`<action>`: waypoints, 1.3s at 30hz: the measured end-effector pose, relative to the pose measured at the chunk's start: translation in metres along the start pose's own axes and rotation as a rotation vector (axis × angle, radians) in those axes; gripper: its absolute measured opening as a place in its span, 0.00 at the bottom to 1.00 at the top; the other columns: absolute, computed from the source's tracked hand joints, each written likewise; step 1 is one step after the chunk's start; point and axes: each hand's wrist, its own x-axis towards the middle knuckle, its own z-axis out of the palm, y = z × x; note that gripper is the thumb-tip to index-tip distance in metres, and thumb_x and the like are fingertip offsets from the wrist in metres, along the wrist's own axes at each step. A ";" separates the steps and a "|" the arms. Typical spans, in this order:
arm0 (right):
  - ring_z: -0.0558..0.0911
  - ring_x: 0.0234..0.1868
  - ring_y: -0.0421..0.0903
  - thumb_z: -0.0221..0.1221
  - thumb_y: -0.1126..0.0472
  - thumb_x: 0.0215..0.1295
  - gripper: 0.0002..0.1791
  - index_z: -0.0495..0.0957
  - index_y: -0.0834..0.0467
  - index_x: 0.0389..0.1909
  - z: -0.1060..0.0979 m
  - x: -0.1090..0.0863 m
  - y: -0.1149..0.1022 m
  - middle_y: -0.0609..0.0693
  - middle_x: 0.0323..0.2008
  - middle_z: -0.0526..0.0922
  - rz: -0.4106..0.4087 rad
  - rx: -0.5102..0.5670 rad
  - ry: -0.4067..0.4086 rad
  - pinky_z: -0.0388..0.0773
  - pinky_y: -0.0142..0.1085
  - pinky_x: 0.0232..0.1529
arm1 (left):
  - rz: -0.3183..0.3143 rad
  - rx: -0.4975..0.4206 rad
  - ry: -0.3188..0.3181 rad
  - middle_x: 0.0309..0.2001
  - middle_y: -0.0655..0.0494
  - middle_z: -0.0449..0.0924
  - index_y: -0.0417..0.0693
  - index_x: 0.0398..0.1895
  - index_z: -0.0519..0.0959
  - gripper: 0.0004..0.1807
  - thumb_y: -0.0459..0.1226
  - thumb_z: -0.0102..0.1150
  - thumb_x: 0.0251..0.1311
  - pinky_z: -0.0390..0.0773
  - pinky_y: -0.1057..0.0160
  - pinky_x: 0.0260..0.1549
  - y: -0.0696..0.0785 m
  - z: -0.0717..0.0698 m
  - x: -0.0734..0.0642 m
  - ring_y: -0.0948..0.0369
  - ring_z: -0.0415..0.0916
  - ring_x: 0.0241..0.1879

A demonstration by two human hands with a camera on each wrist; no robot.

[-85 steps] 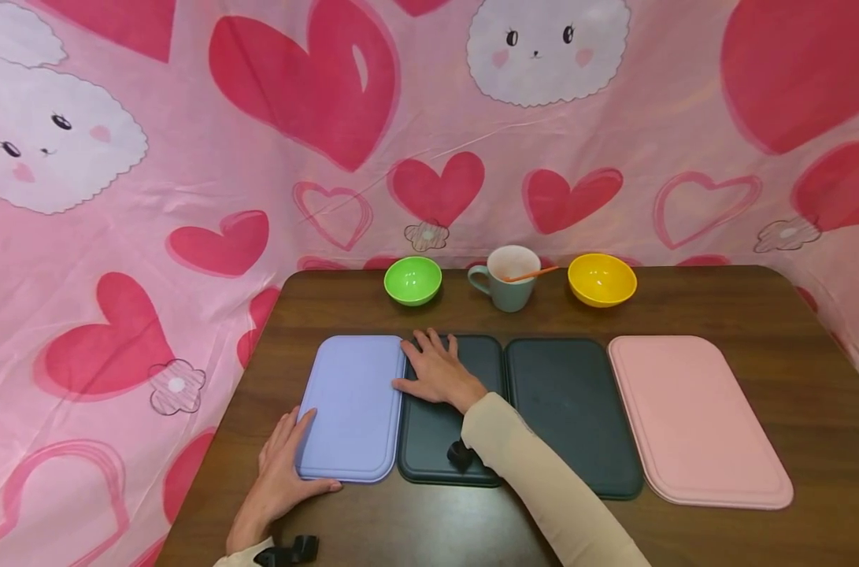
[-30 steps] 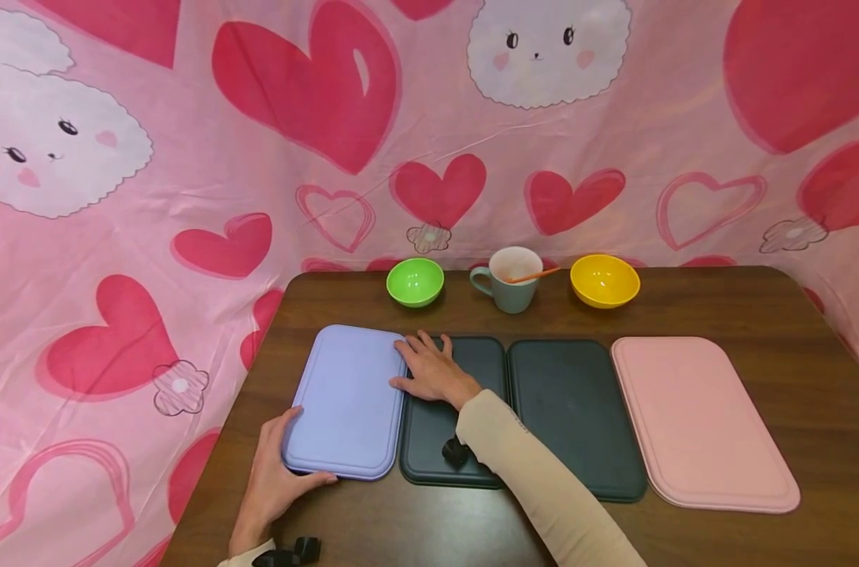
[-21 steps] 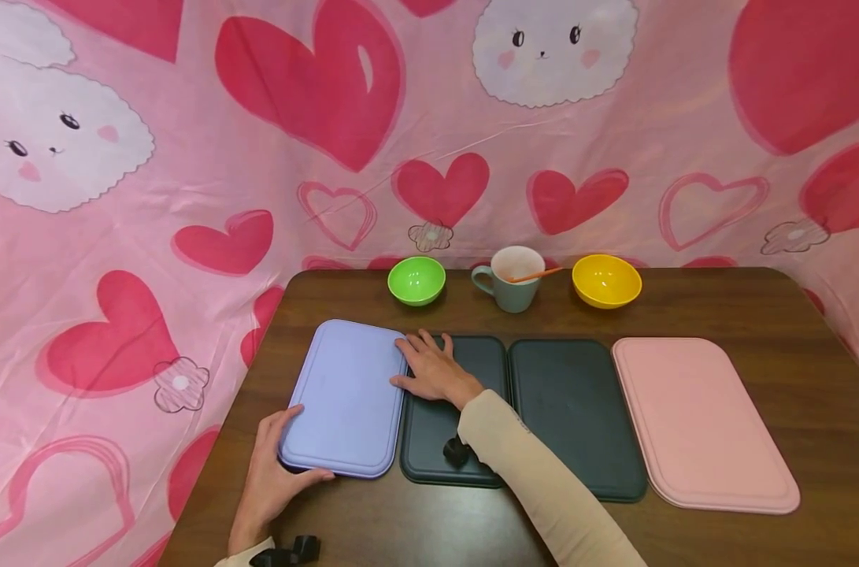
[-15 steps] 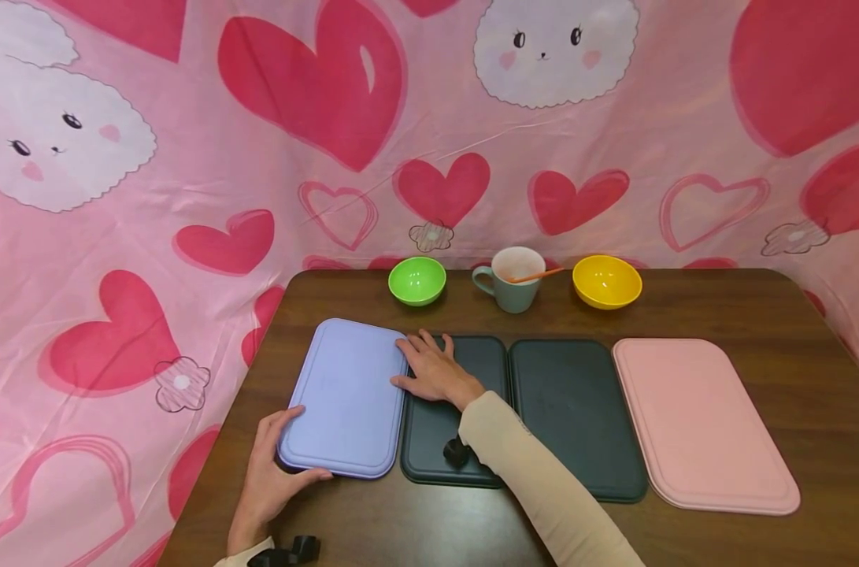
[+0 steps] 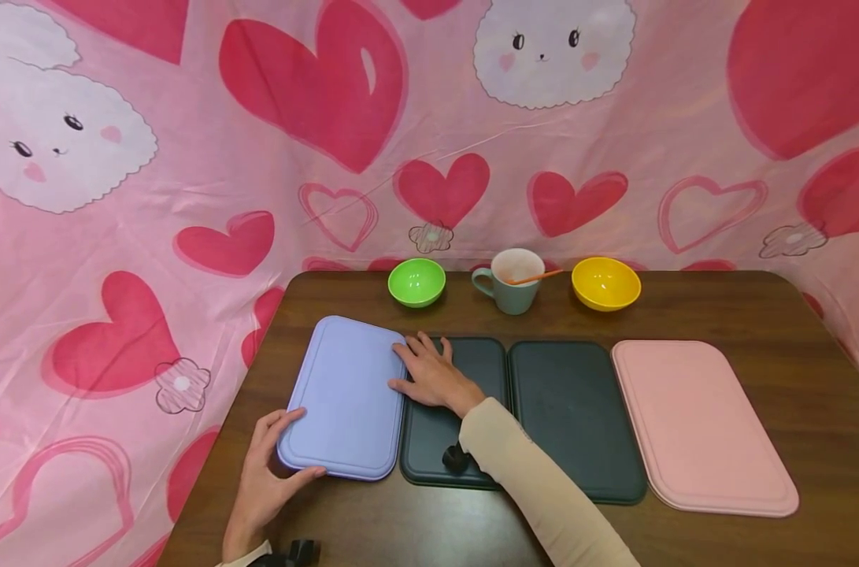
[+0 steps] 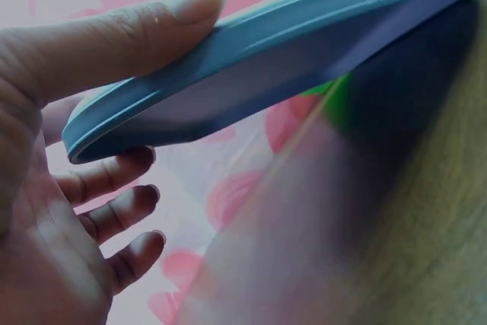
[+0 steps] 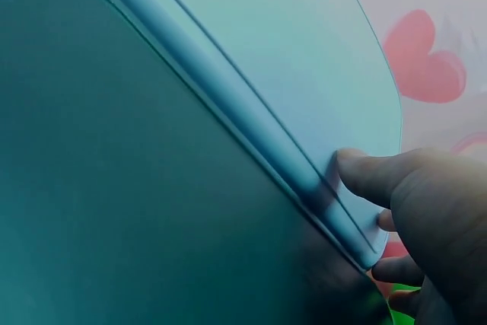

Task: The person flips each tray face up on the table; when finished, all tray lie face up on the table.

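Observation:
A lavender board (image 5: pixel 346 398) with rounded corners and a grooved border lies at the left of the row, its left side raised off the table. My left hand (image 5: pixel 259 476) holds its near left corner. In the left wrist view the thumb (image 6: pixel 122 45) presses the rim, and several fingers (image 6: pixel 125 215) extend below the underside. With fingers spread, my right hand (image 5: pixel 432 374) rests over the nearer dark green board (image 5: pixel 436 457), fingertips on the lavender board's right edge. The right wrist view shows a right-hand digit (image 7: pixel 373 175) touching the lavender surface.
Another dark green board (image 5: pixel 574 417) and a pink board (image 5: pixel 701 425) lie to the right on the wooden table (image 5: pixel 741 307). Behind stand a green bowl (image 5: pixel 416 283), a mug (image 5: pixel 516 295) with an orange stick in it, and a yellow bowl (image 5: pixel 606 285). A pink curtain (image 5: pixel 472 134) hangs behind.
The lavender board's left side has risen from the table, tilting the board along its right edge. My left hand has shifted slightly left with it; the right hand has stayed nearly in place.

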 end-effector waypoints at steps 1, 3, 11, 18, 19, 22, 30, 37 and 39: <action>0.48 0.81 0.60 0.55 0.39 0.71 0.38 0.59 0.49 0.76 0.000 0.000 -0.001 0.56 0.79 0.56 -0.001 -0.002 0.003 0.40 0.68 0.74 | 0.012 -0.004 0.002 0.56 0.53 0.67 0.44 0.63 0.76 0.45 0.26 0.81 0.32 0.54 0.86 0.58 0.000 0.000 0.000 0.77 0.59 0.57; 0.48 0.81 0.60 0.54 0.39 0.71 0.37 0.60 0.49 0.76 0.001 -0.001 -0.003 0.56 0.79 0.56 -0.005 -0.005 0.007 0.41 0.68 0.74 | 0.042 -0.020 0.010 0.56 0.53 0.67 0.43 0.62 0.76 0.44 0.25 0.81 0.33 0.55 0.85 0.58 0.001 0.000 0.000 0.76 0.60 0.57; 0.49 0.81 0.59 0.54 0.39 0.71 0.36 0.61 0.49 0.76 0.003 -0.003 -0.009 0.54 0.79 0.55 -0.018 -0.009 0.029 0.44 0.67 0.74 | 0.146 -0.124 0.041 0.56 0.57 0.67 0.36 0.59 0.78 0.42 0.18 0.77 0.30 0.63 0.84 0.56 0.008 0.002 0.001 0.72 0.66 0.56; 0.49 0.82 0.58 0.53 0.39 0.72 0.37 0.60 0.48 0.76 0.003 -0.006 -0.017 0.54 0.80 0.53 -0.044 0.042 0.019 0.46 0.64 0.75 | 0.182 -0.131 0.023 0.57 0.59 0.66 0.32 0.59 0.77 0.41 0.16 0.75 0.31 0.66 0.84 0.56 0.013 0.001 0.001 0.72 0.67 0.57; 0.49 0.82 0.57 0.53 0.39 0.72 0.37 0.59 0.48 0.76 0.003 -0.006 -0.018 0.54 0.80 0.53 -0.051 0.052 0.019 0.46 0.63 0.75 | 0.179 -0.123 0.015 0.58 0.60 0.66 0.32 0.59 0.76 0.41 0.16 0.76 0.32 0.66 0.84 0.56 0.014 0.000 0.001 0.72 0.67 0.57; 0.50 0.82 0.56 0.53 0.39 0.72 0.37 0.59 0.49 0.77 0.002 -0.008 -0.023 0.54 0.80 0.53 -0.066 0.081 0.018 0.48 0.62 0.76 | 0.156 -0.103 -0.008 0.59 0.65 0.64 0.34 0.60 0.76 0.40 0.18 0.76 0.34 0.66 0.84 0.56 0.016 -0.001 0.000 0.74 0.65 0.58; 0.51 0.82 0.56 0.52 0.40 0.73 0.37 0.58 0.50 0.77 0.000 -0.013 -0.036 0.54 0.80 0.53 -0.103 0.121 0.024 0.51 0.58 0.77 | 0.214 -0.084 -0.004 0.59 0.63 0.65 0.33 0.59 0.77 0.40 0.17 0.76 0.33 0.65 0.83 0.57 0.022 -0.002 0.001 0.72 0.64 0.60; 0.55 0.80 0.56 0.54 0.40 0.72 0.37 0.58 0.48 0.77 -0.004 -0.017 -0.045 0.53 0.80 0.53 -0.119 0.172 0.052 0.57 0.57 0.76 | 0.230 -0.070 -0.016 0.60 0.59 0.66 0.34 0.58 0.78 0.39 0.18 0.77 0.34 0.66 0.83 0.57 0.036 -0.002 0.001 0.72 0.64 0.61; 0.56 0.80 0.56 0.54 0.40 0.72 0.38 0.58 0.48 0.77 -0.005 -0.018 -0.048 0.53 0.80 0.53 -0.124 0.193 0.061 0.58 0.56 0.75 | 0.234 -0.055 -0.016 0.60 0.56 0.67 0.35 0.58 0.78 0.39 0.20 0.77 0.34 0.65 0.82 0.57 0.040 -0.002 0.001 0.72 0.65 0.61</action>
